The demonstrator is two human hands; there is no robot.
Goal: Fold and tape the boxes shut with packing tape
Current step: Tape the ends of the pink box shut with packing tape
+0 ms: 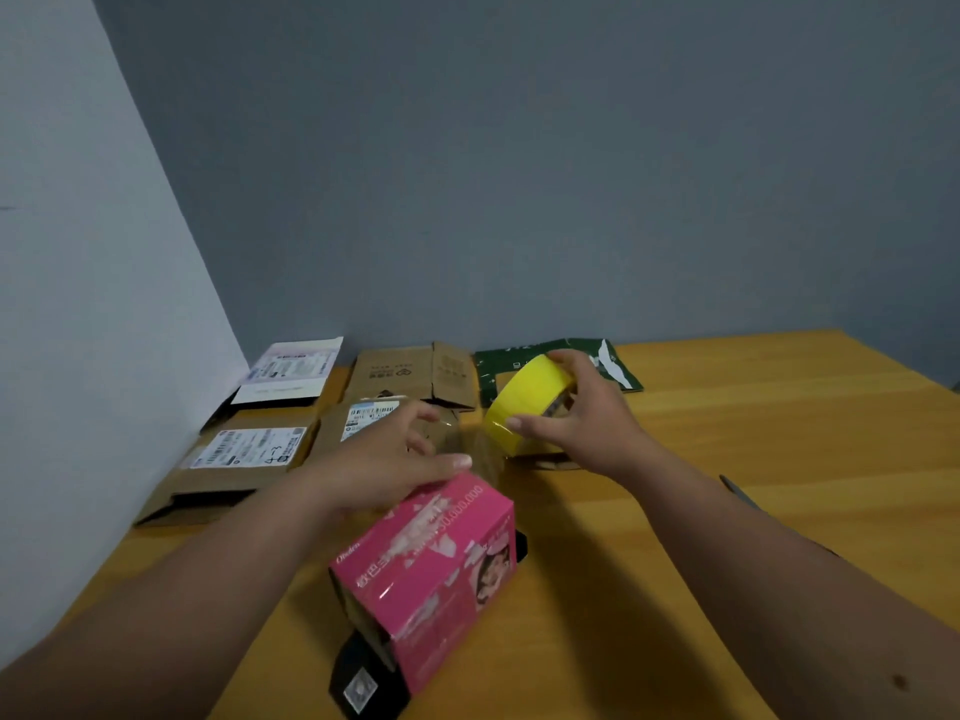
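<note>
Nearest me the pink box (431, 574) lies on its side on the worktop (727, 459), and I take it as my landmark. A dark flap (363, 678) sticks out at its near end, so that end looks unsealed. My left hand (384, 459) rests on the box's far end, fingers (457, 462) curled over it and seemingly pinning down a clear strip of tape (483, 449), though blur makes that uncertain. Just beyond the box to the right, my right hand (576, 418) grips the yellow roll (524, 402), fingers wrapped round its rim, with the strip running back to the box.

I judge I'm mid-taping: the strip is drawn out and being laid on the far end. Next I'd need to keep it taut, press it flat along the seam, then cut or tear it; I see no cutter for certain.

Beyond the box to the left lie flattened brown cartons (249, 459), untaped, and furthest off a green one (493, 371)
</note>
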